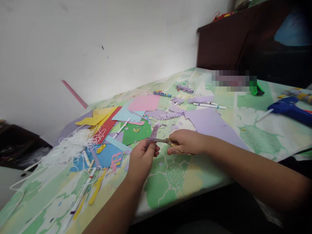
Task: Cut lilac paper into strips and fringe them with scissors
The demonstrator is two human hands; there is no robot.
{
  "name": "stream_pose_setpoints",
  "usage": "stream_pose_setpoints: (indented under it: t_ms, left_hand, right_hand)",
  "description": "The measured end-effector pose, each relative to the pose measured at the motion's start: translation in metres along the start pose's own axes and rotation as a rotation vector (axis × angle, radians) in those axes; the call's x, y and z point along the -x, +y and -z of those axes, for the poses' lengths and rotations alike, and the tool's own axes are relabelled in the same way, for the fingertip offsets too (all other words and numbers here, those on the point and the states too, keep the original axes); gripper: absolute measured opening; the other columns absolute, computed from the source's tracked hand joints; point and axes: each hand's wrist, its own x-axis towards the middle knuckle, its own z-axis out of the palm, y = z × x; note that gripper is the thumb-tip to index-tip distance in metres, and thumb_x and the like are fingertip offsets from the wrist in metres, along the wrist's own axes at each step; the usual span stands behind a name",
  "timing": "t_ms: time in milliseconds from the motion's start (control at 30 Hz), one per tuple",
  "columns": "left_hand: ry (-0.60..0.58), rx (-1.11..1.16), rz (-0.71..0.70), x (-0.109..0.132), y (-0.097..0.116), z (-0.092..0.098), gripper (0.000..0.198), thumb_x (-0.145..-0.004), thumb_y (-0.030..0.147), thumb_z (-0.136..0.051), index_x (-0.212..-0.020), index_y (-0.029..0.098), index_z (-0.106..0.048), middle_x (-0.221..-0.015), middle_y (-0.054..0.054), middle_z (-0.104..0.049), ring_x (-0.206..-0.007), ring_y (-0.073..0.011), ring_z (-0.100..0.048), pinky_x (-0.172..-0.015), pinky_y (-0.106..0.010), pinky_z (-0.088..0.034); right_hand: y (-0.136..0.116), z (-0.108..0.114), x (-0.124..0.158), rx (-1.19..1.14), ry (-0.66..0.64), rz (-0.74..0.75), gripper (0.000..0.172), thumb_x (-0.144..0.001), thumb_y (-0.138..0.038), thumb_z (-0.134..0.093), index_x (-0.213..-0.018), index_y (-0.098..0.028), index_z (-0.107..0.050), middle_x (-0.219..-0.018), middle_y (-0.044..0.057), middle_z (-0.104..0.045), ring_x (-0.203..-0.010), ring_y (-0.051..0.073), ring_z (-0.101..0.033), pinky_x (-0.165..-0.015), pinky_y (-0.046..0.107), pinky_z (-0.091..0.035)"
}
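Between the fingers of my left hand [143,157] is a small purple paper strip [154,132], held upright with its top end sticking out. My right hand [187,141] is closed round the gold-coloured handles of a pair of scissors [167,140]. The blades point left and reach the strip at my left fingertips; whether they are apart is hard to see. Fringed purple strips [172,114] and small purple scraps lie just beyond my hands. A large sheet of lilac paper [211,125] lies partly behind my right forearm.
Left of my hands are a tangle of white string [70,146], coloured paper sheets [138,131] and several white markers [122,128]. A blue glue gun [290,109] lies at the right. The patterned tablecloth [168,191] ends near my body; a white wall [136,42] stands behind.
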Motion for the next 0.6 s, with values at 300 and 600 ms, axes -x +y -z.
stream_pose_setpoints:
  t_ms: [300, 600]
  left_hand:
    - [-0.022, 0.104, 0.072, -0.0030, -0.0016, -0.0009, 0.020, -0.071, 0.031, -0.048, -0.061, 0.014, -0.052, -0.054, 0.002, -0.054, -0.047, -0.0066, -0.048, -0.048, -0.019, -0.039]
    - [-0.117, 0.253, 0.133, -0.0058, -0.0066, -0.0010, 0.018, -0.068, 0.031, -0.050, -0.070, 0.014, -0.055, -0.059, 0.000, -0.058, -0.051, -0.0091, -0.052, -0.052, -0.023, -0.043]
  right_hand:
    - [0.0007, 0.0015, -0.0020, 0.054, 0.019, -0.056, 0.051, -0.066, -0.062, -0.034, -0.065, -0.016, -0.054, -0.058, 0.003, -0.051, -0.048, 0.009, -0.037, -0.044, 0.021, -0.022]
    - [-0.0005, 0.0014, -0.0023, 0.044, 0.011, -0.079, 0.050, -0.066, -0.062, -0.036, -0.064, -0.016, -0.055, -0.054, 0.002, -0.050, -0.046, 0.009, -0.037, -0.043, 0.021, -0.021]
